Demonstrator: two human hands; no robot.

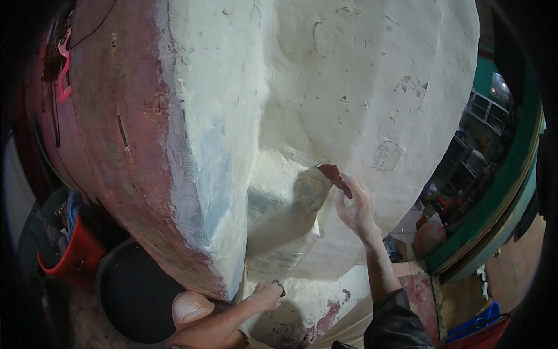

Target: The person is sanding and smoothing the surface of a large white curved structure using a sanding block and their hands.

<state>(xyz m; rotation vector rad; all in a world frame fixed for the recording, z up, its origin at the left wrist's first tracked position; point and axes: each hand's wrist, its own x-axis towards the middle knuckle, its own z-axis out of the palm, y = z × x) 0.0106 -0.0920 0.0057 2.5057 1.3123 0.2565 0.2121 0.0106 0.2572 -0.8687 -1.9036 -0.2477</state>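
Pressing against the white plastered wall (pixel 349 87), a reddish sandpaper piece (pixel 335 176) is gripped by the right hand (pixel 356 206) beside a recessed edge. A small dark object (pixel 279 286) is pinched by the left hand (pixel 265 295) at the ledge below.

Workshop: big plastered form (pixel 349 87), sandpaper (pixel 336 176), buckets (pixel 78 256), cluttered shelves (pixel 482 116).

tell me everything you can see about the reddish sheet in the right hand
The reddish-brown sheet is small, thin and flexible, like sandpaper. The right hand pinches its lower edge and presses it against the white plastered wall, beside a shadowed recess. It stands tilted, its upper corner curling up and leftward. Only one face shows; its grain is too small to tell.
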